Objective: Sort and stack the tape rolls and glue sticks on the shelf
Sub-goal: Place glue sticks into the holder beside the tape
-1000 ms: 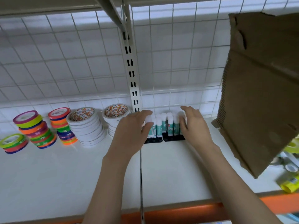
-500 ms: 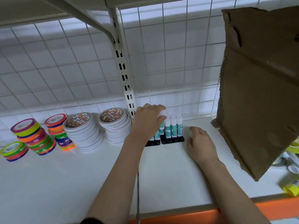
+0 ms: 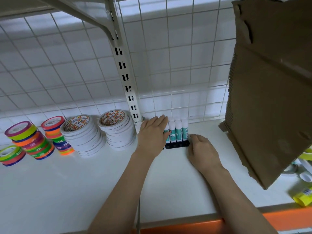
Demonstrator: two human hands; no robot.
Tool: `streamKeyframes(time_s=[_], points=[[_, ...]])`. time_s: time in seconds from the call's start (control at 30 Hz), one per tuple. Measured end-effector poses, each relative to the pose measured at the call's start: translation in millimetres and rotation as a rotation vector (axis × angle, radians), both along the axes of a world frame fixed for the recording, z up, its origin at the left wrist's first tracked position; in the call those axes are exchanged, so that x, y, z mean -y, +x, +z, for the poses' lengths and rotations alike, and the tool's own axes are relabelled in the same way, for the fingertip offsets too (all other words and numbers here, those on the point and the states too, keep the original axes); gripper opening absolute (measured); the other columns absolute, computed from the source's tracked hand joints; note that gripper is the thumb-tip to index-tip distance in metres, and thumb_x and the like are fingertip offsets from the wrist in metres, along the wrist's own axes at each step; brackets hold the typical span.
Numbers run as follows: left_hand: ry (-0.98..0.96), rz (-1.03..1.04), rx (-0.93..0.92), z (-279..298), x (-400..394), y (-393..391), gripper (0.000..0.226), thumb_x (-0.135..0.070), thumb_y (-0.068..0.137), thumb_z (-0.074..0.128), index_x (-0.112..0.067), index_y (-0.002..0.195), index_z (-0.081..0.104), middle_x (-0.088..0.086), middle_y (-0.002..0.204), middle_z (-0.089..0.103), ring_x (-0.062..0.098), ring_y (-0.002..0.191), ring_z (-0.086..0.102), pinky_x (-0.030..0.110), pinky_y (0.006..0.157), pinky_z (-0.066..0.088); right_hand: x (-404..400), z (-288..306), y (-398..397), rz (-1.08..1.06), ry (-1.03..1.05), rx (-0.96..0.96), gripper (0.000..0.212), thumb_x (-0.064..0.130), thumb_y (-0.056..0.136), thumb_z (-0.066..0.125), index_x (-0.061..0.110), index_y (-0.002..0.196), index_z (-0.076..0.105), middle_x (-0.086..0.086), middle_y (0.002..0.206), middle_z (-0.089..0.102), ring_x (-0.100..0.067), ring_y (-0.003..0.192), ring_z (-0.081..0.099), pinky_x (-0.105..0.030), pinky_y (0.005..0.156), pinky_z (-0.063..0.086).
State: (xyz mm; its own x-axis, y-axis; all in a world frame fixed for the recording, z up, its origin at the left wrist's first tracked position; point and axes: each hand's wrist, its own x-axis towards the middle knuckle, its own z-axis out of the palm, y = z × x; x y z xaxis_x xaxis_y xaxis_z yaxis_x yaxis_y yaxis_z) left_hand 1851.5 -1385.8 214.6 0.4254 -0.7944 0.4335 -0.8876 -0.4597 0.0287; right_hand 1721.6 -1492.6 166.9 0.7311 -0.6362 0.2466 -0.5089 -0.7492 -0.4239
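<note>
Since the frame half a second earlier, the right hand (image 3: 201,152) had slid up-left until its fingertips reached the black base of the glue sticks (image 3: 178,131); the left hand (image 3: 152,134) barely shifted. Left hand lay over the left part of the glue stick group, fingers straight and together, palm down, pressing their tops and fronts; not curled round any. Right hand rested flat on the shelf (image 3: 67,186), fingers relaxed, holding nothing, just beside the base's right end.

Glue sticks stood upright at frame centre, long axis vertical, white caps up, teal labels facing the camera, tight in a row against the wire grid back (image 3: 185,65), right of the slotted upright post (image 3: 125,76). Label text too small to read.

Left of the post: two stacks of white tape rolls (image 3: 84,137), flat, cores up, printed red-orange core discs, writing unreadable. Further left, coloured tape rolls (image 3: 30,141) in leaning stacks near the left edge.

Wide bare shelf in the lower left and lower centre, down to the orange front edge (image 3: 185,225). A cardboard box (image 3: 270,90) blocked the right side; loose rolls and a yellow item (image 3: 302,196) lay under it, lower right.
</note>
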Motion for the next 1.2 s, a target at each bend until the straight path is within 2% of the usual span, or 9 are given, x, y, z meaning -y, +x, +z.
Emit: streamKeyframes(time_s=[0.13,0.47,0.57,0.67,0.73,0.83,0.93,1.03,1.2], points=[[0.209,0.083,0.002,0,-2,-3,0.058,-0.037,0.100,0.032,-0.018,0.150,0.010,-0.006,0.157,0.012,0.015,0.144,0.010,0.038,0.117,0.000,-2,3,-1,0.015,0.001,-0.020,0.035,0.007,0.092,0.039,0.007,0.124,0.052,-0.008,0.120,0.056,-0.025,0.111,0.047,-0.025,0.087,0.034],[0.352,0.075,0.015,23,-12,-13,0.073,-0.036,0.098,0.037,-0.009,0.148,-0.009,0.004,0.158,-0.002,0.019,0.145,-0.001,0.040,0.118,-0.002,-8,13,-1,0.008,0.131,0.020,0.028,0.014,0.092,0.046,0.004,0.118,0.047,-0.013,0.119,0.053,-0.029,0.110,0.046,-0.025,0.075,0.031],[0.231,0.044,-0.013,25,-31,-17,0.070,-0.030,0.095,0.044,-0.004,0.149,0.007,0.009,0.155,0.018,0.022,0.142,0.017,0.038,0.116,0.009,-27,27,1,-0.001,0.147,0.106,0.040,0.016,0.093,0.049,0.003,0.130,0.043,-0.013,0.126,0.050,-0.030,0.116,0.044,-0.031,0.085,0.039],[0.089,0.002,-0.016,15,-62,-21,0.055,-0.032,0.078,0.051,-0.002,0.125,0.056,0.009,0.117,0.063,0.025,0.106,0.061,0.037,0.092,0.046,-56,34,5,0.028,0.098,0.131,0.042,0.016,0.093,0.048,0.000,0.131,0.042,-0.014,0.127,0.050,-0.030,0.118,0.043,-0.033,0.091,0.038],[0.089,0.029,-0.025,5,-88,-22,0.049,-0.035,0.074,0.049,-0.008,0.111,0.066,0.002,0.098,0.068,0.022,0.089,0.066,0.031,0.083,0.048,-79,34,10,0.070,0.043,0.129,0.042,0.015,0.092,0.048,0.000,0.131,0.043,-0.016,0.126,0.050,-0.032,0.117,0.044,-0.034,0.094,0.038],[0.136,0.087,-0.140,-10,-135,-20,0.040,-0.031,0.085,0.050,-0.013,0.119,0.060,0.001,0.110,0.063,0.023,0.102,0.062,0.036,0.093,0.042,-122,28,19,0.166,-0.033,0.119,0.043,0.011,0.088,0.054,-0.003,0.128,0.049,-0.020,0.121,0.054,-0.037,0.113,0.049,-0.038,0.098,0.040],[0.225,0.180,-0.168,-25,-193,1,0.043,-0.039,0.098,0.034,-0.024,0.138,0.040,-0.007,0.138,0.043,0.017,0.126,0.040,0.031,0.103,0.024,-171,17,34,0.182,-0.085,0.125,0.033,0.012,0.077,0.052,-0.004,0.105,0.062,-0.019,0.094,0.064,-0.039,0.086,0.061,-0.039,0.078,0.052],[0.211,0.238,-0.252,-34,-265,28,0.049,-0.045,0.094,0.025,-0.028,0.136,0.042,-0.010,0.139,0.043,0.014,0.128,0.039,0.029,0.101,0.026,-223,9,53,0.192,-0.085,0.082,0.038,0.011,0.065,0.058,-0.006,0.098,0.065,-0.021,0.088,0.066,-0.039,0.079,0.065,-0.043,0.071,0.057],[0.149,0.327,-0.320,-27,-389,84,0.064,-0.052,0.083,0.020,-0.022,0.129,0.051,-0.004,0.133,0.050,0.019,0.123,0.045,0.034,0.098,0.034,-313,10,96,0.197,-0.063,0.062,0.040,0.013,0.069,0.055,-0.006,0.102,0.065,-0.021,0.094,0.066,-0.040,0.084,0.065,-0.043,0.075,0.055]])
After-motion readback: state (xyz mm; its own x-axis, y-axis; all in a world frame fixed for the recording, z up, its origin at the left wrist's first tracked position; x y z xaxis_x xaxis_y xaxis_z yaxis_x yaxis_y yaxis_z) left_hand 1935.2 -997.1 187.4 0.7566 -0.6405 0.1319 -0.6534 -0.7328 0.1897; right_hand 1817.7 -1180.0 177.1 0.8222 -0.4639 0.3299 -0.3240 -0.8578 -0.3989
